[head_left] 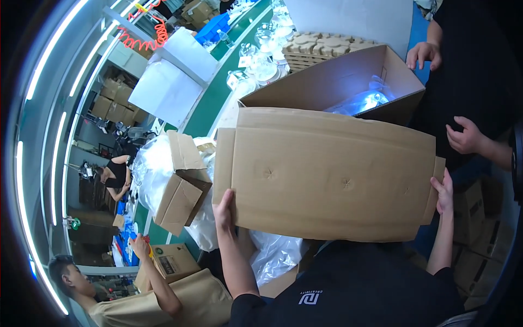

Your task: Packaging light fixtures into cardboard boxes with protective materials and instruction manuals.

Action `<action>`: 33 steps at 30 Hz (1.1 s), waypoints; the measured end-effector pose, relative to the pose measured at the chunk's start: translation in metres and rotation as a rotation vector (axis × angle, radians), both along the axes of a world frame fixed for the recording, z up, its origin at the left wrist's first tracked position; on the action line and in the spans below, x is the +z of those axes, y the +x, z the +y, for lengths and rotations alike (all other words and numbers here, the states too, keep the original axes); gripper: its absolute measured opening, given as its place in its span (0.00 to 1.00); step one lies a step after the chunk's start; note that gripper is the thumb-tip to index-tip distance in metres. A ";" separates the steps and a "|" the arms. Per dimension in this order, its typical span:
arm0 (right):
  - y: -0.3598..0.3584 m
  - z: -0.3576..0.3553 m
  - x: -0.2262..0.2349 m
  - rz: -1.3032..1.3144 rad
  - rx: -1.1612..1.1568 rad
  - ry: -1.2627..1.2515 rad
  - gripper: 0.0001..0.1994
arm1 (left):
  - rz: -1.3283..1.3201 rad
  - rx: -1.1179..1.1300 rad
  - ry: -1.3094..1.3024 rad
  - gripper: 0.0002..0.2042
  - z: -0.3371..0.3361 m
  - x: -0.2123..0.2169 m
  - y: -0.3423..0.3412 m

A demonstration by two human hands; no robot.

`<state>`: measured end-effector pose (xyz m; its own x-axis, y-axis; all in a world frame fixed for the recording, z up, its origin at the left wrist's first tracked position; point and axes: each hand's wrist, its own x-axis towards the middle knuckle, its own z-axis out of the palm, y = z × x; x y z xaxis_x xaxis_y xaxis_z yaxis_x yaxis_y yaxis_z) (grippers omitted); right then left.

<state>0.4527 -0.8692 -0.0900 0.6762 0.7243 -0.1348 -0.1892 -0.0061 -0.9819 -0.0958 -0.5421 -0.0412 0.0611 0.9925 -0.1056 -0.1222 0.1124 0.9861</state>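
Note:
A wide, flat sheet of brown cardboard (pixel 332 174) with narrow folded tabs at its ends spans the space before me. My left hand (pixel 224 210) grips its lower left edge, thumb on the front face. At the right end, my right hand (pixel 444 192) is closed on the edge by the tab. Just beyond the sheet stands an open cardboard box (pixel 310 92), partly hidden by it. Inside the box, a clear plastic bag (pixel 365 102) catches a bright bluish light; what the bag holds is hard to make out.
A co-worker's hands (pixel 425 55) are near the box's right end. Moulded pulp trays (pixel 327 49) lie behind it. Left are an open carton (pixel 182 191), plastic wrap (pixel 155 169) and a green conveyor (pixel 218 98) bearing clear-wrapped items. Another person (pixel 158 297) works at lower left.

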 end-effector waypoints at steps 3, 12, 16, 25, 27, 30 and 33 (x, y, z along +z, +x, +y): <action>-0.002 -0.002 0.005 -0.012 0.020 -0.040 0.24 | 0.140 -0.021 0.103 0.22 -0.035 0.002 -0.009; 0.012 -0.016 -0.059 -0.560 -0.151 -0.204 0.20 | 0.579 -0.194 0.314 0.33 -0.122 0.017 -0.004; 0.014 -0.015 -0.058 -0.529 -0.142 -0.297 0.23 | 0.471 -0.330 0.354 0.37 -0.134 0.009 -0.019; 0.032 -0.056 -0.035 -0.086 -0.065 0.321 0.23 | 0.327 -0.275 0.302 0.17 -0.132 -0.008 -0.047; 0.035 -0.025 0.000 -0.062 0.364 0.729 0.23 | 0.057 -0.420 0.592 0.12 -0.116 -0.014 -0.053; 0.057 -0.050 0.053 -0.132 0.499 0.879 0.20 | 0.122 -0.580 0.567 0.07 -0.100 -0.005 -0.022; 0.090 -0.096 0.057 0.034 0.033 1.049 0.15 | 0.178 -0.658 0.653 0.08 -0.092 0.008 0.000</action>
